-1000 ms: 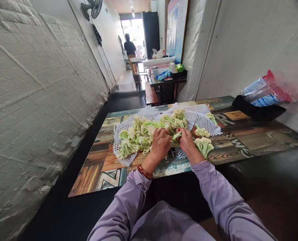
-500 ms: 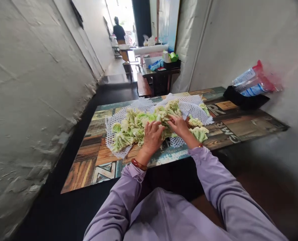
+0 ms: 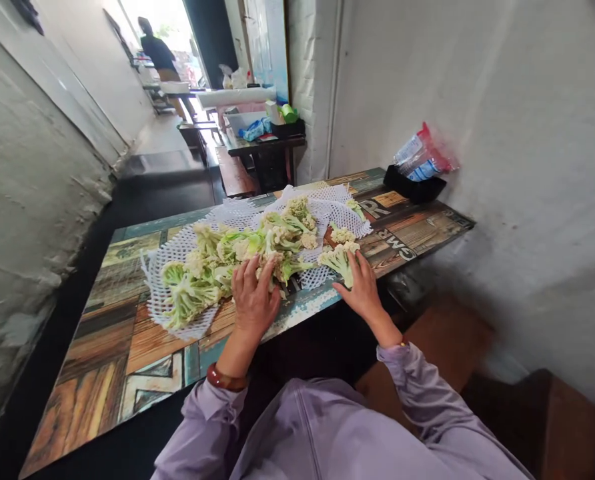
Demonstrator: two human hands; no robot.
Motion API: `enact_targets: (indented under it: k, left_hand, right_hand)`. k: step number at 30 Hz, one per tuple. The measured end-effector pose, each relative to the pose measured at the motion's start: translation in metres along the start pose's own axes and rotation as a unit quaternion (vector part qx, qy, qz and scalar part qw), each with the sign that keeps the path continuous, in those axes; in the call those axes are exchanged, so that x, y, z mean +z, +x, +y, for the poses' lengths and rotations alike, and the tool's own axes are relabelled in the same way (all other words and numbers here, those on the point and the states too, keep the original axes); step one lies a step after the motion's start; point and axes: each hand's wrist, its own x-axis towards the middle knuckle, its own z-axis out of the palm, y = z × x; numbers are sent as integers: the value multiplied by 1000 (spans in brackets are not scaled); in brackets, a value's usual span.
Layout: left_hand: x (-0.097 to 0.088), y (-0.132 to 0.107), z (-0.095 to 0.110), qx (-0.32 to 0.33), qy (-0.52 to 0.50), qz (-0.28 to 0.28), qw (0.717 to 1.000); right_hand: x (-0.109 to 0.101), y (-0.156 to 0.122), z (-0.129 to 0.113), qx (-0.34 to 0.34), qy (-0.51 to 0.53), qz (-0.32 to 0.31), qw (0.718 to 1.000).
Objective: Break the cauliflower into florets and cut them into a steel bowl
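- Cauliflower heap (image 3: pixel 235 248), pale florets with green stems, at the dial's centre (all hours below are read from it, twelve at the top of the view); lies on white foam netting (image 3: pixel 173 243).
- Left hand (image 3: pixel 252 290), six o'clock, at the heap's near edge; fingers extended and slightly spread, touching the florets. Whether they grip one, cannot tell.
- Right hand (image 3: pixel 361 285), between three and four o'clock; thumb well parted from the fingers, which touch a loose floret (image 3: pixel 336 260) at three o'clock. Whether the hold is firm, cannot tell.
- Smaller floret (image 3: pixel 342 235), toward three o'clock, just beyond the loose one.
- Bench (image 3: pixel 95 340), wood-patterned, bearing all the above.
- Black tray (image 3: pixel 413 187), between two and three o'clock, against the wall; holds a red-and-clear plastic packet (image 3: pixel 422 155), tilted.
- Reddish-brown bangle (image 3: pixel 226 379), left wrist, toward six o'clock.
- Person in dark top (image 3: pixel 158 55), eleven o'clock, well apart, near the bright doorway.
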Motion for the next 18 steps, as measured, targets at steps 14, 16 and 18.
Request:
enact_targets:
  k: [14, 16, 18]
  left_hand:
    - [-24, -77, -1, -76, 69, -70, 992]
    - [-24, -76, 2, -86, 76, -81, 990]
    - [-25, -75, 4, -95, 82, -91, 988]
  right_hand:
    - [59, 123, 9, -36, 145, -18, 989]
    - [63, 139, 23, -31, 122, -52, 991]
    - [60, 150, 43, 2, 86, -28, 996]
